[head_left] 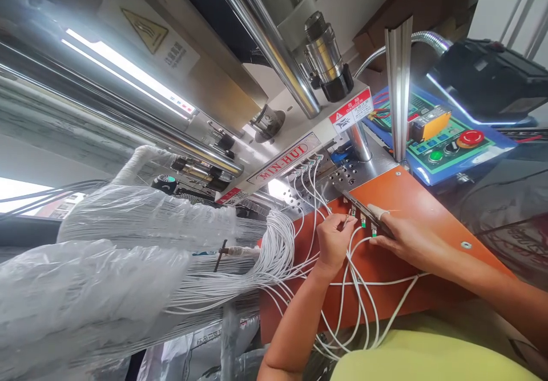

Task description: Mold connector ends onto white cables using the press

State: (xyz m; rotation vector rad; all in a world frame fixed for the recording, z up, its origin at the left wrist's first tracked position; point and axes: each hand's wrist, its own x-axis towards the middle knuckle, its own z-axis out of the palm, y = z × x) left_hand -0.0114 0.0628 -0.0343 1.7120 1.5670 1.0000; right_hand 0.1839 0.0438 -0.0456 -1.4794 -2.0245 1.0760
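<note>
My left hand pinches a thin white cable close to a row of small green-tipped connectors at the edge of an orange board. My right hand rests on the board, its fingers on a dark metal bar. A white cover wraps one right fingertip. Many loose white cables cross the board beneath both hands and run up to fittings on the machine.
Plastic-wrapped bundles of white cable fill the left side. Above stand chrome rods and a steel cylinder. A green control panel with a red stop button lies beyond the board, beside a steel post and a black case.
</note>
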